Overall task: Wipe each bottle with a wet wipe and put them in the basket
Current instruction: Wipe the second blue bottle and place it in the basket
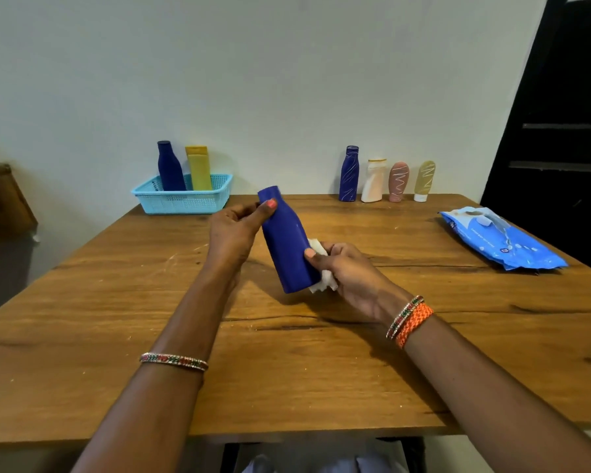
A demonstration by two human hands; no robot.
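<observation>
I hold a blue bottle (285, 240) tilted above the middle of the wooden table (287, 353). My left hand (234, 230) grips its neck, thumb on the front. My right hand (347, 273) holds a white wet wipe (323, 268) against the bottle's lower right side, with the thumb lying on the bottle. A light blue basket (181, 196) stands at the back left with a dark blue bottle (169, 167) and a yellow bottle (198, 169) upright in it.
Along the wall at the back right stand a marked blue bottle (349, 174), a white bottle (374, 180), a pink tube (398, 181) and an olive tube (424, 180). A blue pack of wipes (500, 238) lies at the right edge.
</observation>
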